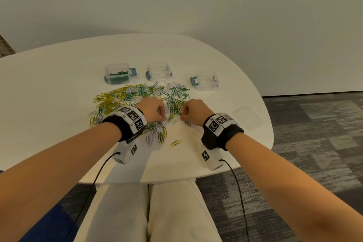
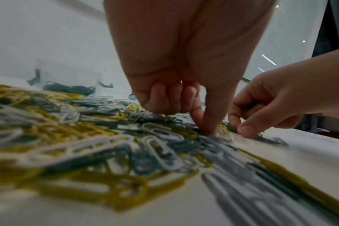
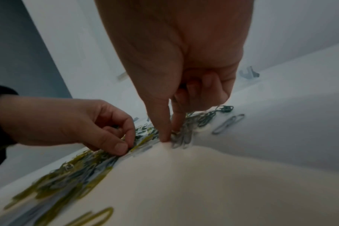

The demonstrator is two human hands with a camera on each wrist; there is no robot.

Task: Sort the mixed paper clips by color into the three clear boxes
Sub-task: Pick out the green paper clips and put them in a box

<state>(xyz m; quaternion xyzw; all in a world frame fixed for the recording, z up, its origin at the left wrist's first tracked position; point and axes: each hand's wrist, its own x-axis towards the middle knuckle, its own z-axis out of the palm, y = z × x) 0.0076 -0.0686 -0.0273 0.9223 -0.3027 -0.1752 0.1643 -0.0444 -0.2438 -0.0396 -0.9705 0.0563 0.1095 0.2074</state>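
Note:
A mixed pile of green, yellow and white paper clips (image 1: 141, 100) lies mid-table. Behind it stand three clear boxes: the left box (image 1: 118, 73) holds green clips, while the middle box (image 1: 159, 70) and right box (image 1: 206, 81) look empty. My left hand (image 1: 162, 119) is down on the pile, thumb and index pinching a dark clip (image 2: 203, 131), other fingers curled. My right hand (image 1: 181, 117) sits close beside it at the pile's near edge. Its thumb and index tips pinch at greyish clips (image 3: 182, 140). Dark clips seem tucked in its curled fingers.
The round white table (image 1: 59, 88) ends close behind the boxes and to the right. A clear lid (image 1: 247, 117) lies flat right of my right hand. A single yellow clip (image 1: 176, 142) lies near the front edge. A grey wall stands behind.

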